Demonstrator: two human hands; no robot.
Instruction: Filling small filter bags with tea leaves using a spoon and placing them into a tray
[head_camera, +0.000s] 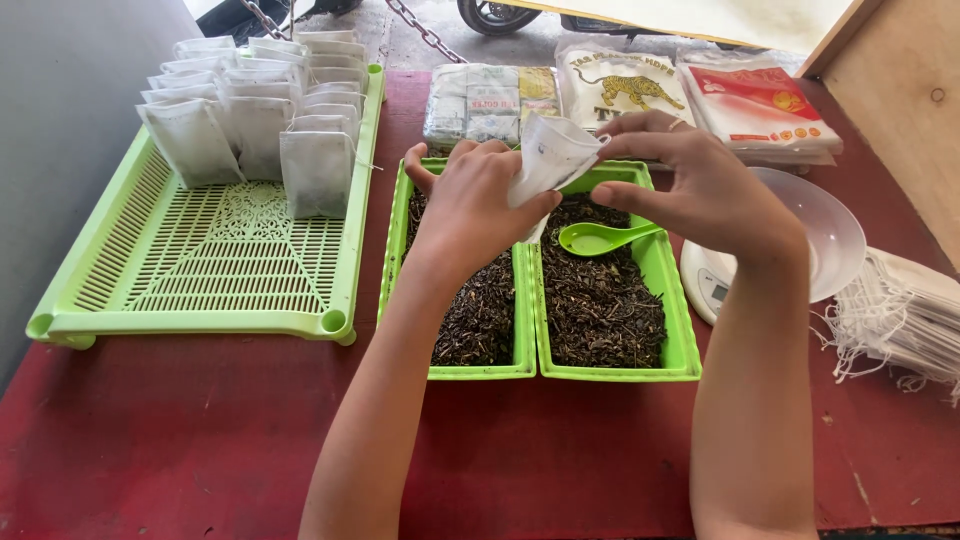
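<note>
My left hand (470, 205) and my right hand (700, 185) both grip a small white filter bag (550, 152), held above two green trays of dark loose tea. The left tea tray (400, 225) lies under my left wrist, and the right tea tray (672, 300) holds a green plastic spoon (600, 238) lying on the leaves just below my right thumb. The left fingers pinch the bag's lower edge while the right fingers hold its top corner.
A large green slotted tray (200, 270) at the left holds several filled white bags (260, 110) standing in rows. A white scale with a clear bowl (830, 240) sits at the right, beside a pile of empty bags with strings (900, 315). Packaged goods (620, 90) lie at the back.
</note>
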